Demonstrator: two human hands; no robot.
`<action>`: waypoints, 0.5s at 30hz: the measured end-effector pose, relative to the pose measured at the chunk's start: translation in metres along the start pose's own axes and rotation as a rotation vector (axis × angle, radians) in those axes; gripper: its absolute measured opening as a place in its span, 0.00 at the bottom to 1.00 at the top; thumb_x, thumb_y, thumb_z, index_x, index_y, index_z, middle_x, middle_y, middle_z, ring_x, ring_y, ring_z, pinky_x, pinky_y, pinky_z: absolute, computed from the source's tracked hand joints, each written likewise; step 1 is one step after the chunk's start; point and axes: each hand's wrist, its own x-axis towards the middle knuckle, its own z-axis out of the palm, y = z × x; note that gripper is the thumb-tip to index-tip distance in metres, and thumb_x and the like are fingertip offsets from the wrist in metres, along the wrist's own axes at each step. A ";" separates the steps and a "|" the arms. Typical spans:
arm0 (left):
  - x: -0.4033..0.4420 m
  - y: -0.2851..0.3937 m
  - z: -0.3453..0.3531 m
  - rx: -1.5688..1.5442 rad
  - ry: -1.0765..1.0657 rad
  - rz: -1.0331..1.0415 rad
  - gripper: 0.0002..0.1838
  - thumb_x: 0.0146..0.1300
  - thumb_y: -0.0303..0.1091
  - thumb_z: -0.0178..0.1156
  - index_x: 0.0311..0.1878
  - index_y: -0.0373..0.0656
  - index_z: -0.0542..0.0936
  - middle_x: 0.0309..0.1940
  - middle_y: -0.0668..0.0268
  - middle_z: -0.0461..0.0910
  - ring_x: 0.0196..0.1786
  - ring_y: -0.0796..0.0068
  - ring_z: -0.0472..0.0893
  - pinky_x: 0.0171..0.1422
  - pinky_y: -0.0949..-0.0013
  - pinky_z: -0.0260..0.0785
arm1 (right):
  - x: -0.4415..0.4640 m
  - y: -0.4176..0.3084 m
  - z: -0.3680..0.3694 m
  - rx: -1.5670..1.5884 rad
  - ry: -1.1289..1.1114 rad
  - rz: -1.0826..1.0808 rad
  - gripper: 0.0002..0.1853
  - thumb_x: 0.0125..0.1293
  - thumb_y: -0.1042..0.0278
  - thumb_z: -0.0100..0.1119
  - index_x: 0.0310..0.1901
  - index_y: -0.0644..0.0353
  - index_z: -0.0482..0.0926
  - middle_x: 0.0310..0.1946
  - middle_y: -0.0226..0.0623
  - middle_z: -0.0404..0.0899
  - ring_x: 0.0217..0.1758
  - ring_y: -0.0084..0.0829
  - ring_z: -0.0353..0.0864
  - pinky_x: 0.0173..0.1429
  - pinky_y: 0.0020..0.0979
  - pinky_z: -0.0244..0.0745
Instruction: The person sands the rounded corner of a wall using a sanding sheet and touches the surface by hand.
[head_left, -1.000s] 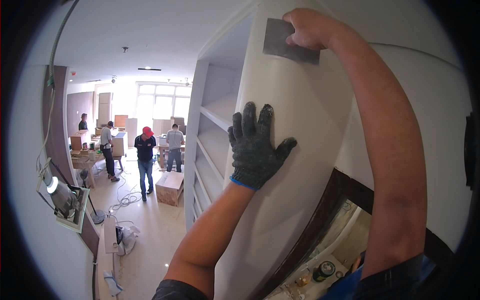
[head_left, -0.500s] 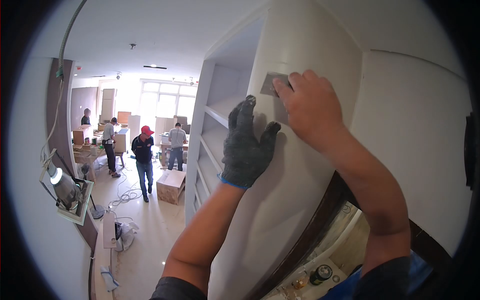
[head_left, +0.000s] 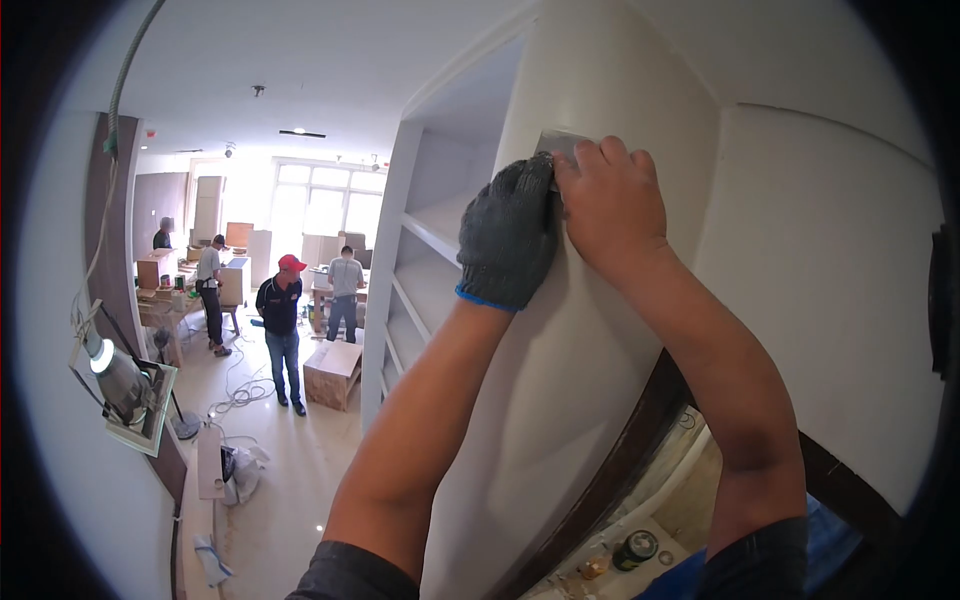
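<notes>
My right hand (head_left: 612, 200) is bare and closed on a flat grey rectangular plate (head_left: 562, 142), held near the smooth off-white curved side panel (head_left: 590, 370) of a tall shelf unit. Whether the plate is a scraper blade or an abrasive sheet is hard to make out. On my left hand (head_left: 508, 235) is a dark knitted glove with a blue cuff. Its fingers are drawn together at the plate's left edge, against the right hand's fingertips. The left thumb is hidden.
White shelves (head_left: 432, 240) stand left of the panel. A lit work lamp (head_left: 125, 380) hangs at the left. A person in a red cap (head_left: 281, 325) stands beside a wooden box (head_left: 333, 373); several others work behind. Cables (head_left: 240, 393) lie on the floor. A can (head_left: 636, 548) sits below.
My left hand has moved up and right to the plate, its spread fingers coming together. My right hand has shifted slightly. The person in the red cap has turned and stands with feet together.
</notes>
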 end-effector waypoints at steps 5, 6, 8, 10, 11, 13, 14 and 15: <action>-0.002 -0.005 -0.005 0.079 -0.012 -0.008 0.21 0.65 0.26 0.63 0.62 0.43 0.82 0.58 0.50 0.85 0.56 0.45 0.85 0.59 0.48 0.79 | -0.013 0.009 -0.004 0.301 0.247 0.060 0.18 0.57 0.72 0.69 0.51 0.56 0.89 0.47 0.31 0.85 0.59 0.39 0.80 0.65 0.44 0.72; -0.003 -0.009 -0.003 0.071 0.025 0.025 0.21 0.65 0.25 0.63 0.62 0.43 0.82 0.58 0.50 0.85 0.56 0.44 0.85 0.59 0.48 0.79 | -0.017 0.011 -0.005 0.367 0.318 0.075 0.19 0.54 0.74 0.70 0.51 0.56 0.88 0.48 0.31 0.85 0.60 0.40 0.80 0.67 0.45 0.71; -0.002 -0.008 -0.001 0.072 0.080 0.043 0.21 0.63 0.23 0.63 0.61 0.43 0.83 0.58 0.49 0.84 0.56 0.43 0.85 0.60 0.47 0.79 | -0.026 0.023 0.012 0.432 0.356 0.042 0.24 0.50 0.77 0.71 0.53 0.54 0.87 0.49 0.29 0.85 0.61 0.41 0.80 0.70 0.46 0.70; 0.008 0.002 -0.001 0.097 0.108 0.023 0.22 0.61 0.22 0.63 0.60 0.44 0.84 0.59 0.48 0.84 0.57 0.41 0.85 0.61 0.47 0.79 | -0.031 0.030 0.028 0.470 0.388 -0.013 0.28 0.47 0.78 0.73 0.55 0.54 0.86 0.51 0.30 0.84 0.61 0.43 0.80 0.72 0.47 0.70; 0.010 0.001 0.000 0.105 0.094 0.039 0.22 0.60 0.21 0.63 0.60 0.44 0.84 0.59 0.48 0.83 0.57 0.41 0.84 0.61 0.47 0.79 | -0.030 0.033 0.034 0.474 0.403 -0.054 0.30 0.46 0.78 0.74 0.57 0.54 0.85 0.52 0.32 0.84 0.61 0.44 0.80 0.72 0.47 0.69; 0.011 -0.001 0.004 0.117 0.063 0.068 0.23 0.59 0.21 0.63 0.59 0.44 0.84 0.59 0.48 0.83 0.59 0.41 0.84 0.63 0.46 0.78 | -0.032 0.031 0.044 0.528 0.491 -0.019 0.35 0.47 0.79 0.76 0.62 0.54 0.82 0.56 0.36 0.81 0.63 0.45 0.79 0.73 0.47 0.70; 0.010 -0.001 0.003 0.101 0.047 0.054 0.24 0.58 0.21 0.63 0.59 0.44 0.84 0.60 0.47 0.83 0.59 0.41 0.84 0.63 0.46 0.78 | -0.032 0.025 0.048 0.580 0.564 0.056 0.37 0.49 0.79 0.77 0.65 0.54 0.79 0.60 0.38 0.80 0.64 0.46 0.78 0.73 0.46 0.72; 0.007 -0.001 0.001 0.085 0.030 0.041 0.24 0.57 0.21 0.63 0.59 0.44 0.84 0.60 0.47 0.83 0.60 0.41 0.83 0.63 0.46 0.78 | -0.033 0.021 0.054 0.630 0.637 0.133 0.39 0.51 0.80 0.78 0.68 0.53 0.77 0.63 0.41 0.78 0.66 0.46 0.76 0.72 0.46 0.73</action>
